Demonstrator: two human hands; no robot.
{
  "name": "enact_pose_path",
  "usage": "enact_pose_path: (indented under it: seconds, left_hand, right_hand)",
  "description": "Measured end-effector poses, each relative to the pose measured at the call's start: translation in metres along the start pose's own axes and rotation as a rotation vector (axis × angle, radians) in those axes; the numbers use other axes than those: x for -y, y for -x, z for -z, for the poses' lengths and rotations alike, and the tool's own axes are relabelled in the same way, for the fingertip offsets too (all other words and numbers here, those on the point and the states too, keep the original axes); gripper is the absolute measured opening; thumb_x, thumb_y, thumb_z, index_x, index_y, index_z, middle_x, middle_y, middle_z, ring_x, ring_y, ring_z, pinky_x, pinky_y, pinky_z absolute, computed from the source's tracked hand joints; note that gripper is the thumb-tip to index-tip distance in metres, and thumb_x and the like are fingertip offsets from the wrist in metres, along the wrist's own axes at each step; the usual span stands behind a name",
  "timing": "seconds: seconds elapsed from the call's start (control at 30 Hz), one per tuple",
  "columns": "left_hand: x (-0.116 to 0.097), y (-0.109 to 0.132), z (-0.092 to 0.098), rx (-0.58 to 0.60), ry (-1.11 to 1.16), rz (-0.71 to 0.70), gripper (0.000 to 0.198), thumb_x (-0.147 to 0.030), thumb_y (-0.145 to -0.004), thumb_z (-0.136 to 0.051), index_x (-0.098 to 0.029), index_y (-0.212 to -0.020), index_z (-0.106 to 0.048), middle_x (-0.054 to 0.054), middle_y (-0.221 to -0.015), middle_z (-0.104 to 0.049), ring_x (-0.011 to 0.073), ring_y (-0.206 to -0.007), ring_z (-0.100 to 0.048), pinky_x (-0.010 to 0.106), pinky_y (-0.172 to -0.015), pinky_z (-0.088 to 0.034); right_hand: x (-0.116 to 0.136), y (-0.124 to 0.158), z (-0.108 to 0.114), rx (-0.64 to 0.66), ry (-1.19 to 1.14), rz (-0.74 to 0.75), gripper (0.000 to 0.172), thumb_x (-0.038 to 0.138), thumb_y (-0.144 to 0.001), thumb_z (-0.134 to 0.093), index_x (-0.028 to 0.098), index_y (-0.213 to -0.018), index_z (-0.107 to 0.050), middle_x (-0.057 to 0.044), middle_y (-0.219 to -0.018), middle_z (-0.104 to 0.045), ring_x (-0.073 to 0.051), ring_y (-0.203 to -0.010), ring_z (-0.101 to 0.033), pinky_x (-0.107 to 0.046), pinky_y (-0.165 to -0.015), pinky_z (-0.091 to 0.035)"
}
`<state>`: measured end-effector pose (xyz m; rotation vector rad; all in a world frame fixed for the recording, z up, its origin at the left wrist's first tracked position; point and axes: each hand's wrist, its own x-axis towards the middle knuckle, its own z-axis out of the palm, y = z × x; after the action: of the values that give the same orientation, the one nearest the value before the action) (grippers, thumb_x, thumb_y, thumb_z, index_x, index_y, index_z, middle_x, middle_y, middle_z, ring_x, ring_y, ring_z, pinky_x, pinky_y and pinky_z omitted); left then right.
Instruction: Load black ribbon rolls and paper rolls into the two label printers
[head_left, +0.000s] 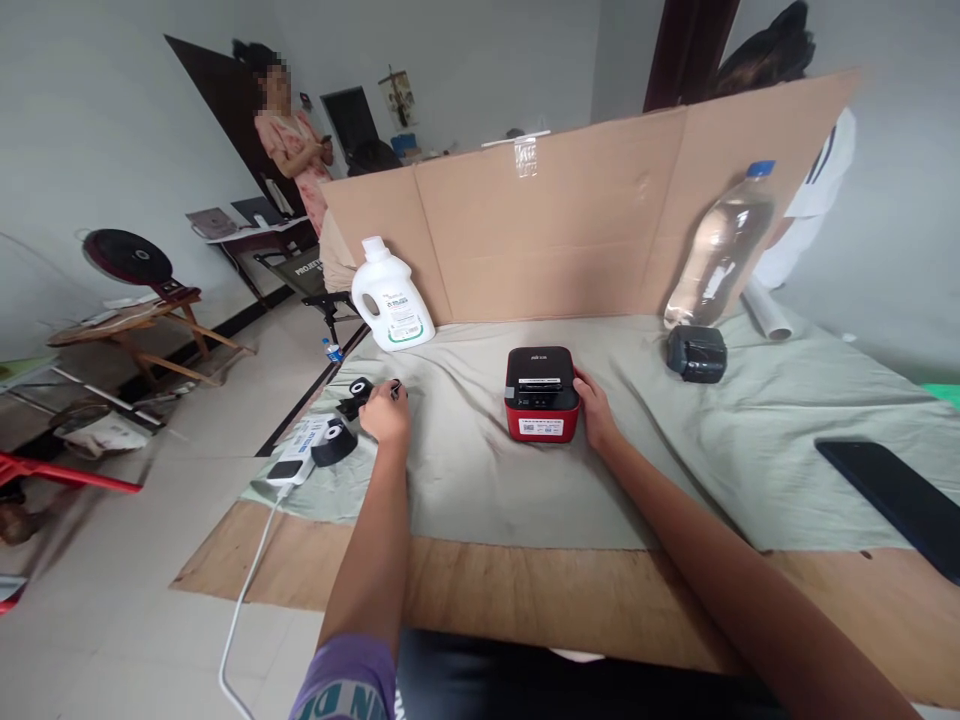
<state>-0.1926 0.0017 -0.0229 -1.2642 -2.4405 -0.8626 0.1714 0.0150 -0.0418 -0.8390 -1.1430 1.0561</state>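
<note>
A small red-and-black printer stands upright on the cloth, with a label on its front and a slot on top. My right hand holds its right side, fingertips at the upper edge. On the left, my left hand is closed around a small black thing that I cannot make out. Right beside it lies a black round piece with a white centre. Just below, a similar black round piece sits against a white power strip.
A white jug stands at the back left before a cardboard screen. To the right are a large bottle, a dark taped block, a white roll and a black phone. Two people are beyond the screen.
</note>
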Motion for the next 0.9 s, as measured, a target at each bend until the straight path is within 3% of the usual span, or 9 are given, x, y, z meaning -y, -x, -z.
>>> enact_pose_path:
  seconds: [0.1, 0.2, 0.53, 0.7, 0.8, 0.9]
  left_hand:
    - [0.006, 0.000, 0.006, -0.039, -0.020, 0.079, 0.032, -0.040, -0.091, -0.054, -0.024, -0.114, -0.069, 0.010, -0.107, -0.074, 0.0282, -0.100, -0.065, 0.039, -0.091, -0.037]
    - [0.009, 0.000, 0.011, 0.002, -0.027, 0.124, 0.032, -0.039, -0.089, -0.055, -0.022, -0.112, -0.070, 0.013, -0.104, -0.074, 0.0297, -0.100, -0.064, 0.040, -0.090, -0.037]
    - [0.003, 0.001, 0.024, -0.033, 0.015, 0.066, 0.036, -0.033, -0.088, -0.052, -0.017, -0.114, -0.071, 0.017, -0.114, -0.071, 0.0325, -0.115, -0.056, 0.045, -0.098, -0.031]
    - [0.004, 0.005, 0.024, 0.044, 0.045, 0.066, 0.037, -0.031, -0.087, -0.051, -0.019, -0.117, -0.071, 0.018, -0.117, -0.071, 0.0334, -0.124, -0.051, 0.050, -0.102, -0.028]
    - [0.004, 0.007, 0.027, 0.074, 0.070, 0.069, 0.038, -0.028, -0.087, -0.052, -0.022, -0.119, -0.070, 0.016, -0.128, -0.067, 0.0348, -0.131, -0.046, 0.055, -0.105, -0.026]
    - [-0.012, 0.018, 0.035, 0.017, 0.161, 0.016, 0.045, -0.030, -0.089, -0.052, -0.019, -0.130, -0.064, 0.015, -0.148, -0.053, 0.0373, -0.143, -0.033, 0.060, -0.112, -0.022]
  right_hand:
    - [-0.001, 0.000, 0.000, 0.000, -0.016, -0.003, 0.049, 0.050, -0.085, -0.062, 0.024, -0.127, -0.065, -0.004, -0.138, -0.064, -0.028, -0.132, -0.054, -0.046, -0.116, -0.037]
    - [0.000, 0.000, 0.000, 0.005, -0.007, 0.002, 0.051, 0.050, -0.086, -0.062, 0.024, -0.129, -0.065, -0.004, -0.139, -0.063, -0.028, -0.133, -0.054, -0.046, -0.116, -0.037]
    - [0.006, 0.004, 0.001, 0.006, 0.087, -0.004, 0.054, 0.056, -0.087, -0.057, 0.023, -0.130, -0.064, -0.006, -0.139, -0.063, -0.029, -0.132, -0.054, -0.049, -0.116, -0.037]
    - [0.006, 0.005, 0.001, 0.019, 0.095, 0.005, 0.053, 0.054, -0.088, -0.056, 0.023, -0.130, -0.064, -0.007, -0.138, -0.063, -0.028, -0.131, -0.054, -0.048, -0.115, -0.037]
    - [0.005, 0.003, -0.002, 0.000, 0.108, 0.000, 0.053, 0.055, -0.087, -0.056, 0.023, -0.128, -0.065, -0.007, -0.137, -0.064, -0.029, -0.131, -0.054, -0.050, -0.116, -0.036]
    - [0.003, 0.003, -0.002, -0.013, 0.066, -0.015, 0.055, 0.055, -0.085, -0.055, 0.024, -0.129, -0.064, -0.006, -0.138, -0.064, -0.030, -0.133, -0.052, -0.053, -0.117, -0.034]
